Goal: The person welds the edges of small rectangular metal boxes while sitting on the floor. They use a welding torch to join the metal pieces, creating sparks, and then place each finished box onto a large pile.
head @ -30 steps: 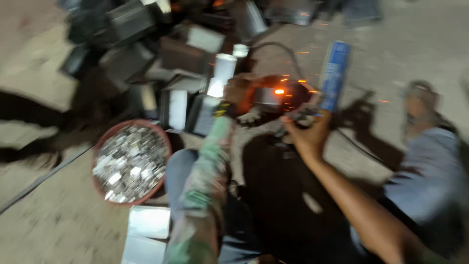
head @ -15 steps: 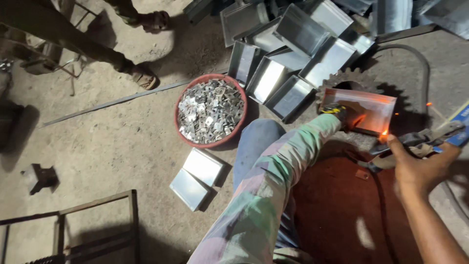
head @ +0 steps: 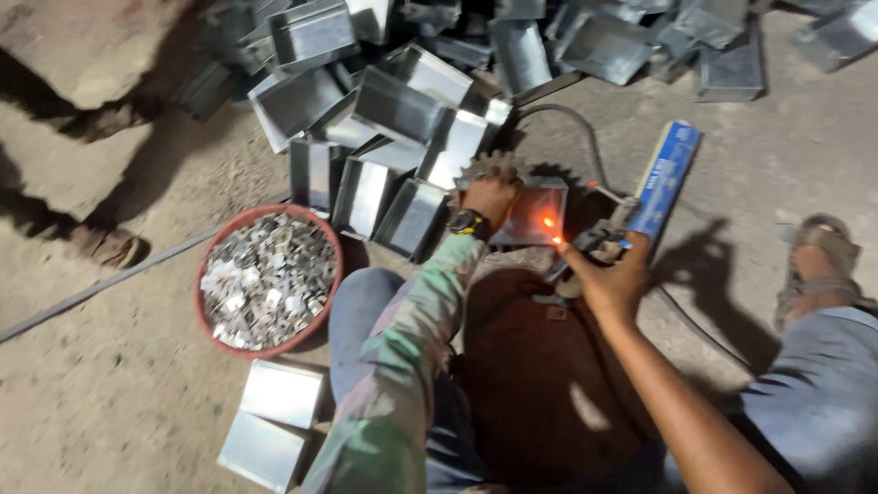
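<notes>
My left hand [head: 491, 196] presses on a shiny metal box [head: 538, 212] that rests on a toothed gear wheel [head: 489, 166] on the ground. A watch sits on that wrist. My right hand [head: 611, 279] grips a welding electrode holder [head: 593, 243] with a cable. The rod's tip glows orange [head: 550, 225] against the metal box. Just beyond the right hand lies a long blue electrode packet [head: 665, 178].
A pile of open metal boxes [head: 402, 101] covers the ground ahead. A red basin of small metal pieces [head: 267, 279] stands at the left. Two flat metal boxes [head: 272, 421] lie near my left knee. A person's sandalled feet [head: 110, 245] are at far left; my own sandalled foot [head: 817, 256] at right.
The view has swung and steadied. The left hand stays on the metal box. The right hand has brought the glowing rod tip to the box's edge.
</notes>
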